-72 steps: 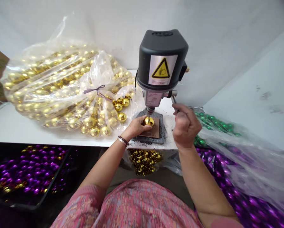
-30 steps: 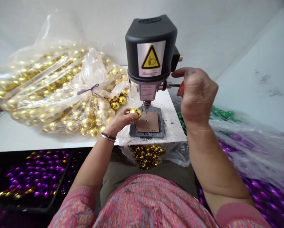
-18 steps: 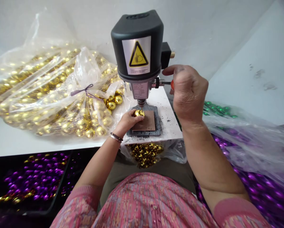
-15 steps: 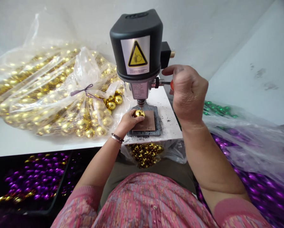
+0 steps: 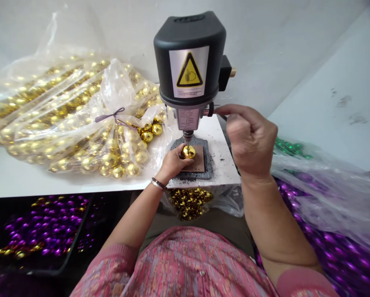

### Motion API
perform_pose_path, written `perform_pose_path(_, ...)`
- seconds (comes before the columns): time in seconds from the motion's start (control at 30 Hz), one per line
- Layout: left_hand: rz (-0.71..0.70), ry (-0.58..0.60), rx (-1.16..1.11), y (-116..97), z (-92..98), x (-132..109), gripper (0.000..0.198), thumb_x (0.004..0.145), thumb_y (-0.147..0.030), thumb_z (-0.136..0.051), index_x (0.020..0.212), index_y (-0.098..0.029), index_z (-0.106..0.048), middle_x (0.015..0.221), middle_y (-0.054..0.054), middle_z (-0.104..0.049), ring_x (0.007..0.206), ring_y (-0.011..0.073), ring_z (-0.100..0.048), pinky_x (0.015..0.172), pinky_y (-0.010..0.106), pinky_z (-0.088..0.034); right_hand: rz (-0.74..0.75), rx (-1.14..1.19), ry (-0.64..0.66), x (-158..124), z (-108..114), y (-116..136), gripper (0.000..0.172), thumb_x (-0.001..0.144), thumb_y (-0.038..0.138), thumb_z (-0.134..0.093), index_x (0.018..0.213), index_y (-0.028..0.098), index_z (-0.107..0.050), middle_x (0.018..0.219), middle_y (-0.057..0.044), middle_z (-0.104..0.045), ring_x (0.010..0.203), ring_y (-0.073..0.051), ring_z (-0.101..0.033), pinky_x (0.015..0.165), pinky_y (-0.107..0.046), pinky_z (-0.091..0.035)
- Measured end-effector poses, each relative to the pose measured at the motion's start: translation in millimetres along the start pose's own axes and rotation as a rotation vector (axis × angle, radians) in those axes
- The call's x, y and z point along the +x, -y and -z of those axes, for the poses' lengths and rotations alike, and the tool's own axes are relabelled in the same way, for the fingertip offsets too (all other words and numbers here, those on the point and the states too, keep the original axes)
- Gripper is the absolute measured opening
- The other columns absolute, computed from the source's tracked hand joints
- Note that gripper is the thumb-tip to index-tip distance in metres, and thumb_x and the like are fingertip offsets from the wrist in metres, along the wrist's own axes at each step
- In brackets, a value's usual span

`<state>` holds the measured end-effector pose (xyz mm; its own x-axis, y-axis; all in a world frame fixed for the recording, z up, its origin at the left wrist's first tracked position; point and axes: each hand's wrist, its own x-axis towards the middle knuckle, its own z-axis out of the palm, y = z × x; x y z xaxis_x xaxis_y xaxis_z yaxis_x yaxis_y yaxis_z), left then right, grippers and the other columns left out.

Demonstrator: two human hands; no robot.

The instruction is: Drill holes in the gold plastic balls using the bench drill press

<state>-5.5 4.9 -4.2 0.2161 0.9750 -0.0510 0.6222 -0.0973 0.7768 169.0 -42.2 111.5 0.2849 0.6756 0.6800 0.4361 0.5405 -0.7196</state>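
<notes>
A black drill press (image 5: 189,62) with a yellow warning label stands on the white table. My left hand (image 5: 173,163) pinches a shiny gold ball (image 5: 188,152) between thumb and fingers, over a brown board (image 5: 198,161) on the grey machine base (image 5: 207,165). The thin drill bit (image 5: 188,142) meets the top of the ball. To the right of the machine, my right hand (image 5: 251,138) is closed at the feed lever, whose knob is hidden in it; the index finger reaches toward the lever's hub (image 5: 210,109).
Clear bags of gold balls (image 5: 64,119) cover the table's left. Gold balls (image 5: 189,202) hang in a bag below the front edge. A black bin holds purple balls (image 5: 48,227). Bagged purple (image 5: 336,255) and green balls (image 5: 292,147) lie at the right.
My right hand has swung down with the lever, and the bit has come down onto the gold ball. My left hand still holds the ball. The whole view has shifted slightly.
</notes>
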Motion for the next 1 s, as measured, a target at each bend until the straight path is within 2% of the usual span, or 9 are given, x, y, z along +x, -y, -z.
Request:
perform_pose_path(0.17, -0.001, -0.004, -0.027, -2.4, 0.3, -1.5, 0.07, 0.074, -0.03, -0.076, 0.139, -0.016, -0.058, 0.113, 0.006, -0.074, 0.098, 0.0212, -0.067, 0.089, 0.031, -0.051, 0.082, -0.103, -0.012, -19.4, -0.5, -12.0, 0.03, 0.086, 0.02, -0.047, 0.099, 0.021, -0.075, 0.075, 0.001, -0.07, 0.055, -0.008, -0.053, 0.061, -0.026, -0.051)
perform_pose_path(0.27, -0.003, 0.001, -0.004, -4.3, 1.5, -2.4, 0.066, 0.073, -0.03, -0.077, 0.136, -0.016, -0.06, 0.109, 0.006, -0.074, 0.096, 0.0214, -0.067, 0.087, 0.031, -0.051, 0.103, -0.124, -0.008, -24.2, -0.9, -17.0, 0.03, 0.087, 0.019, -0.048, 0.102, 0.02, -0.074, 0.089, -0.001, -0.076, 0.071, -0.012, -0.066, 0.074, -0.029, -0.057)
perform_pose_path(0.37, -0.012, 0.009, -0.003, -4.9, 2.3, -3.1, 0.063, 0.074, -0.031, -0.076, 0.133, -0.017, -0.061, 0.107, 0.005, -0.075, 0.093, 0.0213, -0.067, 0.083, 0.03, -0.051, 0.154, -0.136, -0.022, -26.9, -2.2, -22.5, 0.031, 0.088, 0.02, -0.047, 0.104, 0.019, -0.074, 0.096, -0.003, -0.077, 0.083, -0.014, -0.071, 0.082, -0.029, -0.058)
perform_pose_path(0.53, -0.028, -0.001, -0.018, -4.9, 2.5, -4.8, 0.058, 0.074, -0.031, -0.075, 0.13, -0.017, -0.064, 0.107, 0.004, -0.075, 0.094, 0.0211, -0.067, 0.084, 0.028, -0.049, 0.21, -0.19, -0.048, -34.2, -5.2, -33.8, 0.031, 0.091, 0.023, -0.046, 0.105, 0.019, -0.073, 0.095, -0.003, -0.076, 0.085, -0.015, -0.071, 0.081, -0.03, -0.058)
perform_pose_path(0.63, -0.02, -0.001, -0.009, -5.2, 2.4, -5.6, 0.057, 0.074, -0.032, -0.075, 0.129, -0.019, -0.065, 0.104, 0.003, -0.075, 0.093, 0.0214, -0.067, 0.083, 0.028, -0.05, 0.23, -0.183, -0.071, -38.3, -7.0, -40.4, 0.031, 0.091, 0.024, -0.046, 0.105, 0.02, -0.073, 0.091, -0.003, -0.075, 0.078, -0.013, -0.067, 0.076, -0.029, -0.056)
perform_pose_path(0.73, -0.01, -0.009, 0.015, -5.5, 2.4, -5.7, 0.058, 0.075, -0.032, -0.075, 0.131, -0.018, -0.064, 0.102, 0.003, -0.076, 0.09, 0.0214, -0.067, 0.081, 0.028, -0.05, 0.226, -0.175, -0.094, -42.2, -10.0, -50.2, 0.03, 0.091, 0.025, -0.046, 0.104, 0.022, -0.073, 0.085, -0.001, -0.073, 0.07, -0.012, -0.061, 0.071, -0.028, -0.053)
perform_pose_path(0.9, -0.019, -0.026, 0.008, -3.2, 0.4, -4.6, 0.067, 0.075, -0.029, -0.076, 0.138, -0.017, -0.059, 0.107, 0.005, -0.075, 0.093, 0.0219, -0.067, 0.084, 0.03, -0.05, 0.176, -0.139, -0.058, -53.3, -16.9, -70.1, 0.031, 0.09, 0.026, -0.045, 0.1, 0.022, -0.073, 0.08, -0.002, -0.07, 0.072, -0.013, -0.062, 0.07, -0.029, -0.052)
perform_pose_path(1.0, -0.01, -0.031, -0.004, -0.7, -2.4, -3.5, 0.068, 0.074, -0.029, -0.077, 0.139, -0.017, -0.058, 0.105, 0.005, -0.075, 0.092, 0.0222, -0.067, 0.083, 0.031, -0.051, 0.127, -0.091, -0.09, -49.8, -15.7, -60.0, 0.033, 0.091, 0.027, -0.043, 0.101, 0.021, -0.073, 0.078, -0.001, -0.068, 0.067, -0.011, -0.059, 0.063, -0.028, -0.048)
